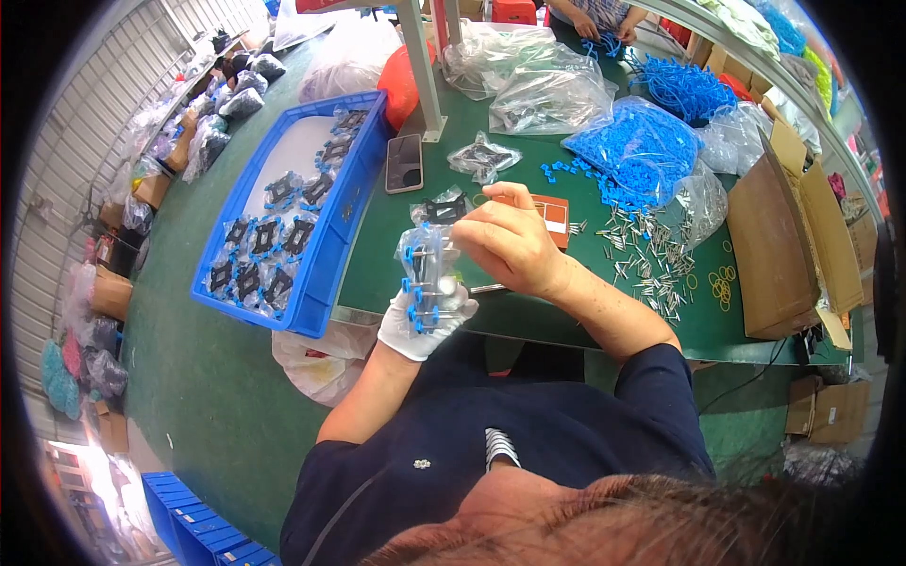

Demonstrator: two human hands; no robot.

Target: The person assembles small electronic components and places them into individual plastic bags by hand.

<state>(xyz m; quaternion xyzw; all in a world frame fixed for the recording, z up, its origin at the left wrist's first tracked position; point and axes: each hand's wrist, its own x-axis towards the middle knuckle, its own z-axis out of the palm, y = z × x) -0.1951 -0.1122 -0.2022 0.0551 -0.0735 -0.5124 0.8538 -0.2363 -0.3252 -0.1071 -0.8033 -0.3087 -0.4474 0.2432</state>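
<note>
My left hand (416,325), in a white glove, holds up a clear-bagged part (427,274) with blue plastic pieces and metal pins along it. Just right of its upper end is my bare right hand (514,243), its fingers curled in and its tips partly hidden; what they pinch, if anything, does not show. Behind the held part, a bagged black bracket (444,207) lies on the green table, and another bagged piece (484,157) is farther back. An orange-brown box (552,213) sits partly behind my right hand.
A blue tray (326,247) of bagged black brackets stands at the left, beside a phone (404,164). To the right lie loose metal pins (651,255), rubber bands (723,288), a bag of blue pieces (642,146) and an open carton (783,236). Across the table another person's hands (587,26) handle blue strands.
</note>
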